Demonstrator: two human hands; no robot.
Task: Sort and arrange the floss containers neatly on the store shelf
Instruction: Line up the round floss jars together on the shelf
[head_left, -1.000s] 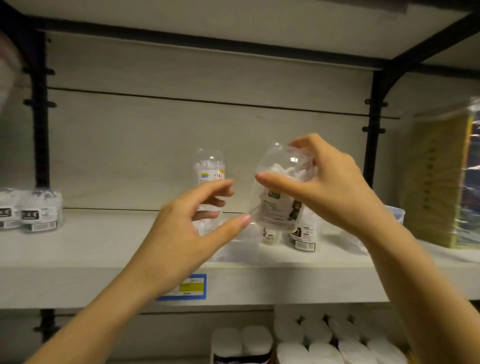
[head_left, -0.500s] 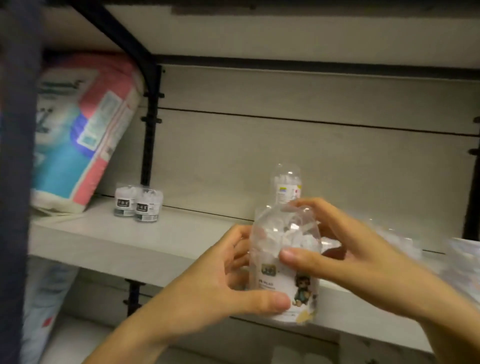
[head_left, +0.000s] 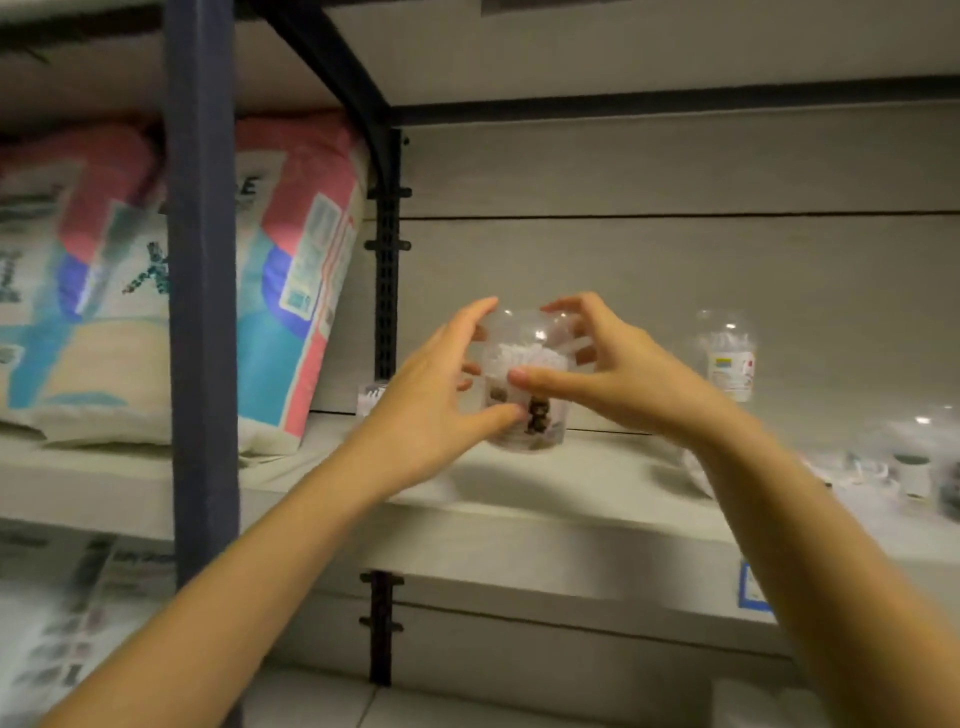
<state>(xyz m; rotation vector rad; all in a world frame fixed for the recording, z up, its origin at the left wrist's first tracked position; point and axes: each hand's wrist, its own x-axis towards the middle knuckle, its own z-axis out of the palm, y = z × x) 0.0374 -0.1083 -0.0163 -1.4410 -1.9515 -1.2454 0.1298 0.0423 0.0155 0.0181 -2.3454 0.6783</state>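
Pale store shelf (head_left: 597, 499) under a dim board, dark metal upright (head_left: 385, 291) at its left end, big pink-and-blue soft packs (head_left: 291, 270) leaning in the next bay. Clear floss jar (head_left: 524, 384) held upright just above or barely on the shelf near that upright; contact with the board too blurred to tell. Left hand (head_left: 431, 410) cupped round the jar's left side, thumb under the label; right hand (head_left: 618, 384) wrapped round the right side, thumb across the front. Both closed on the jar, likely to keep it level and the label facing out while setting it down. Small jar (head_left: 371, 397) half hidden behind the left hand, probably the row to join. Second tall jar (head_left: 727, 358) standing well apart to the right, by the back wall. Loose clear containers (head_left: 909, 462) blurred at far right, apparently not yet sorted.
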